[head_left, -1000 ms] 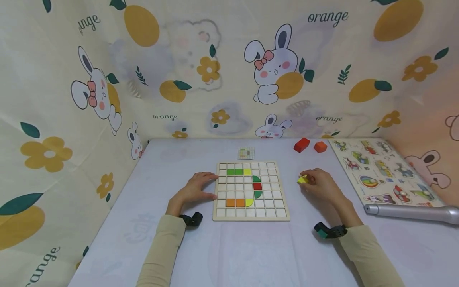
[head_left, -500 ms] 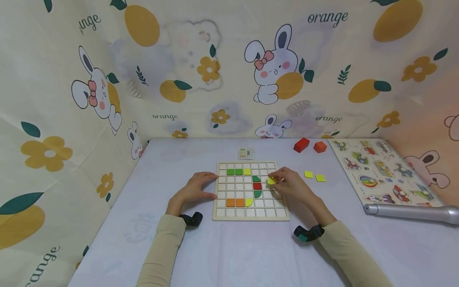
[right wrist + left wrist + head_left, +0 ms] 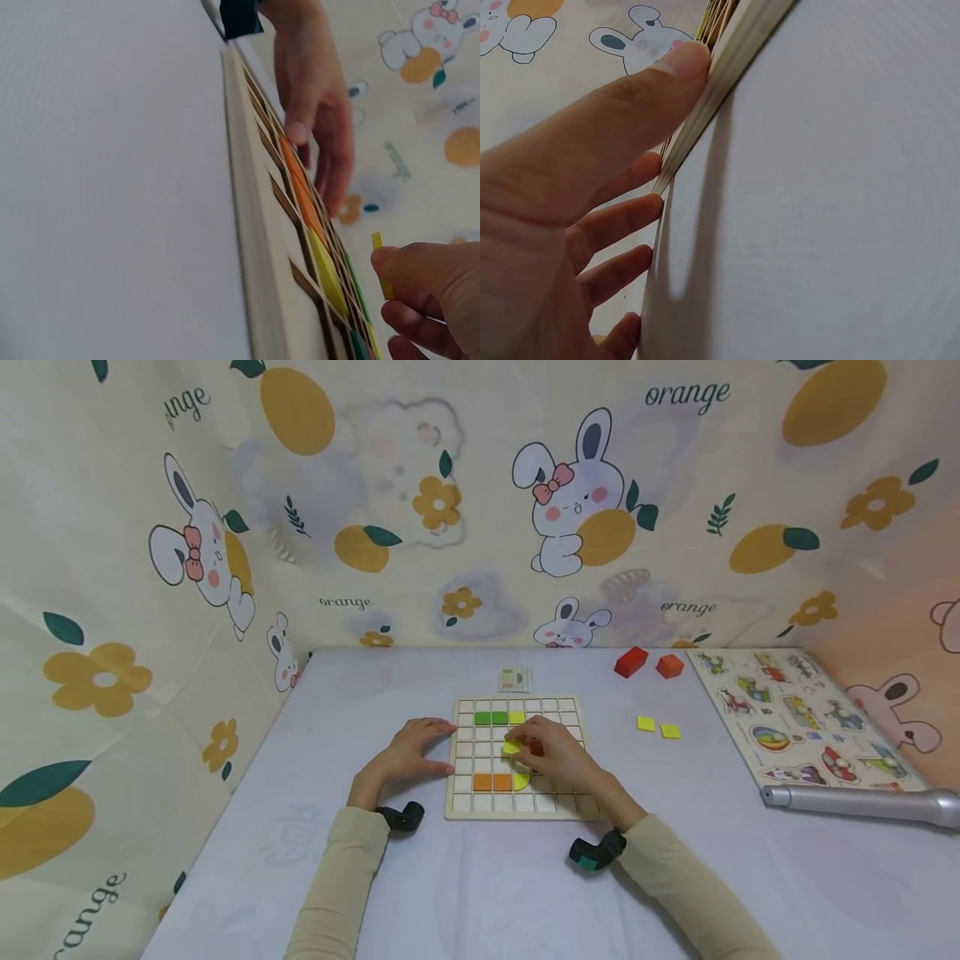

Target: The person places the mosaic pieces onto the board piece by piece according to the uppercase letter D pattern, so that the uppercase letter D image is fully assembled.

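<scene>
A wooden grid board (image 3: pixel 525 816) lies flat on the table. My left hand (image 3: pixel 405 752) touches its left edge with thumb and fingertips, fingers extended. Over the middle of the grid, my right hand (image 3: pixel 558 758) pinches a thin yellow square tile (image 3: pixel 511 748); the right wrist view shows this tile (image 3: pixel 386 288) raised between thumb and finger. Two green squares (image 3: pixel 492 718) and a yellow square (image 3: pixel 517 717) sit in an upper row. Lower down are two orange squares (image 3: pixel 492 782) and a yellow rounded tile (image 3: pixel 521 783). My right hand mostly hides the red tile (image 3: pixel 537 747) and the green rounded ones.
Two yellow squares (image 3: pixel 657 727) lie right of the board. Behind them are a red block (image 3: pixel 632 662) and an orange-red block (image 3: pixel 670 667). A small pattern card (image 3: pixel 515 679) lies behind the board. At right are a picture board (image 3: pixel 810 718) and a silver tube (image 3: pixel 855 806).
My right hand has carried the yellow tile leftward from the right of the board to over the grid's middle, leaving two yellow squares on the table. My left hand has stayed put.
</scene>
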Tool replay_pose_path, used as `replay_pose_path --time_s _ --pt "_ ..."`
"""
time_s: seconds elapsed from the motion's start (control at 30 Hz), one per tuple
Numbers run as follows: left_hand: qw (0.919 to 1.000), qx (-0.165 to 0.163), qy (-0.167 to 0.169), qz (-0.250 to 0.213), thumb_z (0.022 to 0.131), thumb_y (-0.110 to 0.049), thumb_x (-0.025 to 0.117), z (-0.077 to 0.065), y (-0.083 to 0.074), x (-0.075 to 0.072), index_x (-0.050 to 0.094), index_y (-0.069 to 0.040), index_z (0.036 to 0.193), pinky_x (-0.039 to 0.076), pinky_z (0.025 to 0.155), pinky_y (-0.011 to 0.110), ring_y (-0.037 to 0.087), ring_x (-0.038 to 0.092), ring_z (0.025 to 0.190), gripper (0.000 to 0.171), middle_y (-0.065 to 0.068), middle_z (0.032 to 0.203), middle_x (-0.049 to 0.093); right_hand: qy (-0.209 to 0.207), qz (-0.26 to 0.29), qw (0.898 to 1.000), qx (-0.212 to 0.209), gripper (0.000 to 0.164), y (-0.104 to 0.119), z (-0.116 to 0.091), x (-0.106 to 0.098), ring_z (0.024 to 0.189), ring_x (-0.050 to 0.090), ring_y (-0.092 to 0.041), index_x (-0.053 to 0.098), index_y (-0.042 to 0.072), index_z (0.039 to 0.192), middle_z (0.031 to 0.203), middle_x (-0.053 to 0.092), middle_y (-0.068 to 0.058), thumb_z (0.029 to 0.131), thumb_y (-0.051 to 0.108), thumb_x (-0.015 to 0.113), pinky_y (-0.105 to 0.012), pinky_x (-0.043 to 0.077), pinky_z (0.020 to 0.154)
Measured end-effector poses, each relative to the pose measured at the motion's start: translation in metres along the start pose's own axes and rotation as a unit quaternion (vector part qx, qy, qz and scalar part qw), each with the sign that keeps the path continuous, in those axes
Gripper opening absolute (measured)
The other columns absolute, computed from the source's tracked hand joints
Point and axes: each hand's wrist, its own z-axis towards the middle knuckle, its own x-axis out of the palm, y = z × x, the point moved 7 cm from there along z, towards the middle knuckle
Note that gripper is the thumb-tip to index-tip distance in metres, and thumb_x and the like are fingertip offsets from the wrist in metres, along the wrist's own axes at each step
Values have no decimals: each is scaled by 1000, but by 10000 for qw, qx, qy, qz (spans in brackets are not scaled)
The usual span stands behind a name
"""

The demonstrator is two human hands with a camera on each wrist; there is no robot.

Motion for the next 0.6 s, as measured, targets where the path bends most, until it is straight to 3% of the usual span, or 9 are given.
replay_pose_path --time_s 0.33,0.6 --pt "9999 -78 51 -38 73 -47 76 0 2 2 47 -25 137 22 111 50 26 24 137 73 3 145 38 189 503 9976 -433 18 15 11 24 88 56 -12 68 12 99 98 62 4 81 13 72 -28 51 79" --pt "10000 -63 43 -59 73 -48 75 1 4 2 48 -25 137 23 110 50 26 25 137 73 2 145 38 231 44 9981 -573 10 23 15 36 89 54 -8 71 17 92 94 64 9 82 17 72 -27 46 80"
